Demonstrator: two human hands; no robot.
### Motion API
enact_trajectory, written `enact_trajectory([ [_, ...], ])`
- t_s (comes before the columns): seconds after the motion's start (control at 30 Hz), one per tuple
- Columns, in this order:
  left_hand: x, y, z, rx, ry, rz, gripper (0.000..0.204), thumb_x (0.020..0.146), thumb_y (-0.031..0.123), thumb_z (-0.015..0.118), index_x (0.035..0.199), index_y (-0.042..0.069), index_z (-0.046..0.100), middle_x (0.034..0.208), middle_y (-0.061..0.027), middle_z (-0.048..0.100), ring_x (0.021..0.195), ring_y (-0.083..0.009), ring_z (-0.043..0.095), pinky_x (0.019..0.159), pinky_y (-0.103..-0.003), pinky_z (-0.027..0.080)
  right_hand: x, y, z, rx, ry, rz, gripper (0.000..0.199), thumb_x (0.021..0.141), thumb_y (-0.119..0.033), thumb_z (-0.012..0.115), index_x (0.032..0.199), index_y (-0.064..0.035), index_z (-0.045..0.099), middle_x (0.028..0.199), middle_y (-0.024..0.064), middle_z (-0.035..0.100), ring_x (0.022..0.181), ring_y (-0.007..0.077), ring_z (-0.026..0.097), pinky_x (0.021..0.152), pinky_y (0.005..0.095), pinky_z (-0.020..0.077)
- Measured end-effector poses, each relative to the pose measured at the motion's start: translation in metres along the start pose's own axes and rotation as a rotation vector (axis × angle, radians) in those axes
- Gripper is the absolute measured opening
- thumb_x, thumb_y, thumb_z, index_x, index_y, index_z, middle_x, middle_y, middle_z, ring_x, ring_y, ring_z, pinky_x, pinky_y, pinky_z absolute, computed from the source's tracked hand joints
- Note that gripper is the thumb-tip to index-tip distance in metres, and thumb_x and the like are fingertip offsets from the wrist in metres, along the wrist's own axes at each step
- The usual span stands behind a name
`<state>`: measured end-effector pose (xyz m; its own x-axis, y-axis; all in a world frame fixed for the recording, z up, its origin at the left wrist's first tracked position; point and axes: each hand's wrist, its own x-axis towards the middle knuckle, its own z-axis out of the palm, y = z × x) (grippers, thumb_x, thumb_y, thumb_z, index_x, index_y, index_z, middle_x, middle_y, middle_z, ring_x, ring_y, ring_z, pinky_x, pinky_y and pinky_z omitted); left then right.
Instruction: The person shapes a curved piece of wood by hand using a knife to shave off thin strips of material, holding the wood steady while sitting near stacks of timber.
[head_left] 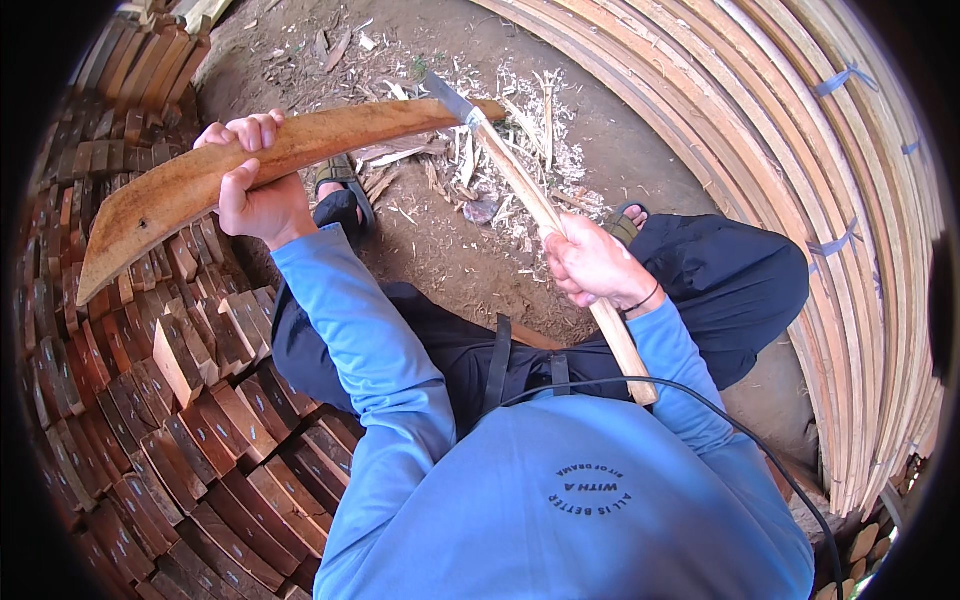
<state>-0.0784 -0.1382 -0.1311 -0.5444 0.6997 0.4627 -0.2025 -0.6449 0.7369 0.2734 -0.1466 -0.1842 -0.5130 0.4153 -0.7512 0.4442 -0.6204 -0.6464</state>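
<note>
My left hand (262, 195) is closed round a long, curved piece of wood (330, 140), its fingers over the far edge and thumb on the near side. The piece slants from a broad, pointed end at the left to a narrower end at the upper middle. In my right hand (598, 262) is a chopping tool with a short metal blade (453, 100) and a long, pale wooden handle (520, 190). Its blade lies at the narrow end of the wood; whether it touches cannot be made out. The handle's butt reaches back toward my right forearm.
Stacked brown wood blocks (215, 430) rise along the left. Long curved planks (800, 130), bound with blue ties, stand at the right. Chips and shavings (545, 170) litter the dirt floor ahead, between my sandalled feet. A black cable (720, 405) crosses my right arm.
</note>
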Motion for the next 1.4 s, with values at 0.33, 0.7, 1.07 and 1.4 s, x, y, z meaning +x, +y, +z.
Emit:
enact_trajectory([
  [0.33,-0.013,0.001,0.012,0.010,-0.075,0.006,0.039,0.056,0.016,0.056,0.094,0.008,0.048,0.078,-0.0068,0.044,0.076,-0.0234,0.044,0.086,-0.047,0.041,0.034,-0.008,0.004,0.000,0.108,-0.057,0.016,0.105,-0.017,0.042,0.090,-0.0109,0.044,0.064,-0.0035,0.043,0.044,0.0051,0.039,0.034,0.0237,0.0337],
  [0.7,-0.010,0.005,-0.027,-0.033,-0.086,0.014,0.044,0.057,0.017,0.057,0.099,0.007,0.053,0.081,-0.0104,0.051,0.080,-0.0269,0.051,0.092,-0.048,0.043,0.035,-0.002,-0.010,0.430,-0.028,-0.079,0.014,0.107,-0.017,0.040,0.097,-0.0086,0.045,0.066,-0.0042,0.038,0.045,0.0035,0.032,0.033,0.0216,0.0261],
  [1.07,-0.029,0.017,-0.054,-0.047,0.048,-0.007,0.039,0.059,0.015,0.063,0.097,0.011,0.059,0.087,-0.0060,0.058,0.093,-0.0264,0.056,0.105,-0.048,0.038,0.033,0.017,-0.007,0.259,-0.121,0.027,0.016,0.108,-0.019,0.039,0.098,-0.0087,0.046,0.067,-0.0037,0.039,0.046,0.0045,0.033,0.034,0.0225,0.0269],
  [1.4,-0.036,-0.001,-0.064,-0.075,0.326,0.080,0.064,0.074,0.061,0.081,0.108,0.009,0.064,0.104,-0.0065,0.068,0.109,-0.0296,0.059,0.105,-0.047,0.042,0.026,0.018,-0.014,0.273,-0.073,0.037,0.018,0.109,-0.023,0.040,0.097,-0.0107,0.044,0.068,-0.0039,0.039,0.047,0.0044,0.034,0.035,0.0217,0.0279],
])
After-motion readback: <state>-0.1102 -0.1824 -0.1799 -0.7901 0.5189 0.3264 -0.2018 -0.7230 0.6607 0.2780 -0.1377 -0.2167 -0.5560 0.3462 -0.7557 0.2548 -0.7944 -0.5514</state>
